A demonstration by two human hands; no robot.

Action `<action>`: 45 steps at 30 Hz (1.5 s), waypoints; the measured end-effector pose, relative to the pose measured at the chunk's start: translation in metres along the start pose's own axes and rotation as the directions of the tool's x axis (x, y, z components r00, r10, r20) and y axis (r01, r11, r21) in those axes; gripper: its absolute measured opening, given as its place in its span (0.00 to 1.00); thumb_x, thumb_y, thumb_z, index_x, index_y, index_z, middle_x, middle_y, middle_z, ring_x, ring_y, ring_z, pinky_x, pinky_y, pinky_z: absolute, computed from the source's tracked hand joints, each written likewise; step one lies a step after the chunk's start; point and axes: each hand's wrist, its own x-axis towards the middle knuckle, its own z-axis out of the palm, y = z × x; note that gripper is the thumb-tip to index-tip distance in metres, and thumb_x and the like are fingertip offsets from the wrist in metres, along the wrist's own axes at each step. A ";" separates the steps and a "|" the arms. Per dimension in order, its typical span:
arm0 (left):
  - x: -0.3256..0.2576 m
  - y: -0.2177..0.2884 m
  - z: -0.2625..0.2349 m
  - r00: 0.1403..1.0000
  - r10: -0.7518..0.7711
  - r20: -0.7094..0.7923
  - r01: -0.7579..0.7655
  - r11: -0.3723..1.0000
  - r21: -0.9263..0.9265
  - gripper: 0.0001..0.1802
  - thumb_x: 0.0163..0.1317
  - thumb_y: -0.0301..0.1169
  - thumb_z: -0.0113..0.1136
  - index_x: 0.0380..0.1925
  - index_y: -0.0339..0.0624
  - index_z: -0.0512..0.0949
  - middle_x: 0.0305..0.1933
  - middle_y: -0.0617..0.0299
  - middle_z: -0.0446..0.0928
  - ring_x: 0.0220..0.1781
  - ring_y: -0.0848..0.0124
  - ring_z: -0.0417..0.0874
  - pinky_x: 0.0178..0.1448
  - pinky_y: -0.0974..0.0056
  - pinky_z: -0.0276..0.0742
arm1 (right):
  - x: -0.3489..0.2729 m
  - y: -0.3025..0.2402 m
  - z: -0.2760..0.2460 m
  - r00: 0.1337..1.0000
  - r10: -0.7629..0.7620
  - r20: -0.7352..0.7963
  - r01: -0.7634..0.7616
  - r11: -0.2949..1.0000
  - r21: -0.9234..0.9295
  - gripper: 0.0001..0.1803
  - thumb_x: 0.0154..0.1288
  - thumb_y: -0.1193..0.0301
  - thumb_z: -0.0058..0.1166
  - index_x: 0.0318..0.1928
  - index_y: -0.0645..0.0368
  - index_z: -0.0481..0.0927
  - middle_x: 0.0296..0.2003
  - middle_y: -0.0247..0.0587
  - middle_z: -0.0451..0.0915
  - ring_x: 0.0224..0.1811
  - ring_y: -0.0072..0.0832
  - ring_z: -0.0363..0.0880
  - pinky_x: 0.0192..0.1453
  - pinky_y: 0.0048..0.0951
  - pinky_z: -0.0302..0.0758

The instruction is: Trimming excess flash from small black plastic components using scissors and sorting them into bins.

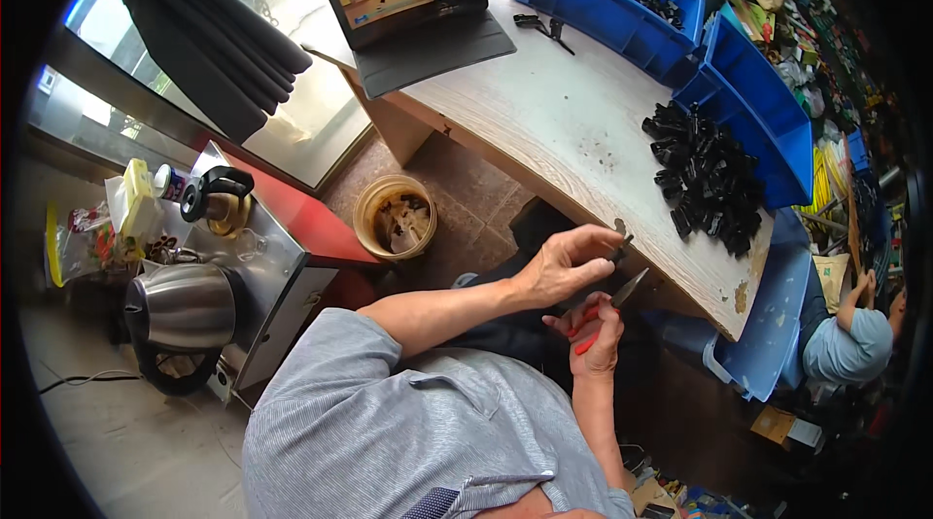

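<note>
My left hand (569, 264) is closed in a pinch on a small black plastic part (622, 249) near the front edge of the table. Just below it, my right hand (598, 339) grips red-handled pliers (632, 288), whose pointed metal jaws angle up toward the table edge. The jaws are apart from the black part. On the tabletop (544, 101), a heap of black plastic parts (705, 174) lies to the right of my hands. Two or so similar pieces (546, 28) lie farther back.
Blue bins (607, 23) line the table's far side, one holding black parts. A tablet in a dark case (403, 9) stands at the back left. Left are a bucket (394, 218), a steel kettle (185, 305) and a glass pot (224, 203). Another person (846, 349) is at far right.
</note>
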 end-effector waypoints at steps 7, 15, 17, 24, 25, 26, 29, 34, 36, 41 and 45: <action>-0.036 -0.033 0.007 0.972 -0.230 0.036 0.233 0.951 -0.205 0.22 0.71 0.30 0.57 0.62 0.37 0.69 0.49 0.61 0.81 0.46 0.80 0.79 0.46 0.73 0.78 | 0.005 0.010 -0.007 0.994 -0.094 0.055 0.097 0.994 -0.051 0.14 0.68 0.58 0.49 0.37 0.56 0.73 0.23 0.31 0.68 0.26 0.23 0.68 0.31 0.25 0.66; -0.029 -0.021 0.007 0.953 -0.267 -0.142 0.269 0.963 -0.001 0.22 0.69 0.37 0.58 0.55 0.32 0.74 0.43 0.58 0.83 0.36 0.77 0.80 0.39 0.72 0.79 | 0.001 0.010 -0.014 0.994 -0.095 -0.062 0.086 0.987 -0.133 0.10 0.66 0.63 0.56 0.40 0.54 0.74 0.25 0.32 0.72 0.24 0.23 0.72 0.29 0.25 0.71; -0.024 -0.024 0.001 0.944 -0.306 -0.127 0.312 0.949 0.038 0.21 0.69 0.36 0.58 0.55 0.32 0.75 0.42 0.58 0.83 0.36 0.77 0.80 0.38 0.72 0.79 | -0.002 0.009 -0.004 0.988 -0.078 -0.132 0.059 0.988 -0.141 0.09 0.66 0.66 0.54 0.40 0.57 0.73 0.24 0.33 0.72 0.22 0.23 0.72 0.28 0.30 0.77; -0.032 -0.037 0.002 0.939 -0.272 -0.210 0.305 0.942 0.142 0.20 0.69 0.33 0.56 0.56 0.31 0.74 0.40 0.57 0.83 0.35 0.77 0.81 0.37 0.71 0.80 | 0.002 0.016 -0.010 0.968 -0.099 -0.232 0.062 0.985 -0.161 0.14 0.62 0.69 0.59 0.46 0.56 0.72 0.28 0.32 0.72 0.26 0.23 0.73 0.29 0.30 0.76; -0.034 -0.039 0.003 0.941 -0.242 -0.239 0.281 0.948 0.147 0.20 0.69 0.33 0.56 0.56 0.31 0.75 0.39 0.58 0.83 0.34 0.77 0.81 0.37 0.71 0.80 | 0.004 0.021 -0.017 0.968 -0.098 -0.231 0.061 0.985 -0.160 0.14 0.62 0.69 0.59 0.46 0.56 0.72 0.28 0.32 0.72 0.26 0.23 0.73 0.29 0.30 0.76; -0.034 -0.040 0.004 0.941 -0.211 -0.263 0.256 0.955 0.151 0.20 0.69 0.32 0.55 0.56 0.31 0.75 0.38 0.58 0.83 0.32 0.77 0.81 0.37 0.70 0.80 | 0.008 0.024 -0.026 0.967 -0.117 -0.224 0.080 0.982 -0.171 0.15 0.61 0.71 0.59 0.47 0.57 0.71 0.27 0.32 0.72 0.26 0.23 0.72 0.29 0.29 0.76; -0.034 -0.037 0.000 0.936 -0.293 -0.195 0.327 0.930 0.167 0.19 0.68 0.34 0.55 0.53 0.31 0.77 0.36 0.58 0.82 0.32 0.76 0.82 0.36 0.69 0.80 | 0.008 0.023 -0.027 0.968 -0.115 -0.225 0.077 0.982 -0.171 0.16 0.60 0.73 0.57 0.48 0.58 0.71 0.27 0.32 0.71 0.26 0.23 0.72 0.29 0.29 0.75; -0.029 -0.044 -0.002 0.955 -0.248 -0.160 0.277 0.940 0.197 0.17 0.69 0.38 0.56 0.44 0.32 0.80 0.31 0.60 0.81 0.29 0.77 0.79 0.35 0.68 0.77 | 0.002 0.014 -0.013 0.974 -0.074 -0.215 0.039 0.986 -0.162 0.16 0.59 0.74 0.55 0.48 0.58 0.71 0.26 0.33 0.70 0.26 0.23 0.71 0.29 0.29 0.75; -0.027 -0.039 -0.002 0.943 -0.308 -0.122 0.326 0.929 0.173 0.18 0.70 0.39 0.56 0.41 0.33 0.81 0.29 0.61 0.80 0.28 0.77 0.78 0.34 0.68 0.76 | 0.003 0.014 -0.018 0.976 -0.077 -0.204 0.044 0.986 -0.162 0.15 0.59 0.73 0.55 0.46 0.58 0.71 0.26 0.33 0.71 0.25 0.23 0.71 0.28 0.28 0.74; -0.030 -0.037 -0.006 0.861 -0.508 -0.002 0.508 0.861 0.007 0.12 0.62 0.37 0.61 0.33 0.38 0.83 0.24 0.64 0.77 0.25 0.78 0.76 0.28 0.71 0.70 | 0.004 0.015 -0.020 0.988 -0.057 -0.141 0.032 0.984 -0.176 0.08 0.59 0.73 0.54 0.39 0.57 0.72 0.25 0.34 0.71 0.23 0.24 0.71 0.27 0.26 0.73; -0.030 -0.041 -0.009 0.775 -0.630 -0.048 0.625 0.775 -0.091 0.10 0.59 0.36 0.63 0.30 0.40 0.80 0.22 0.65 0.76 0.21 0.79 0.74 0.21 0.74 0.63 | 0.003 0.014 -0.017 0.989 -0.003 -0.148 -0.026 0.981 -0.192 0.03 0.59 0.73 0.52 0.33 0.56 0.72 0.24 0.34 0.71 0.22 0.24 0.71 0.26 0.26 0.73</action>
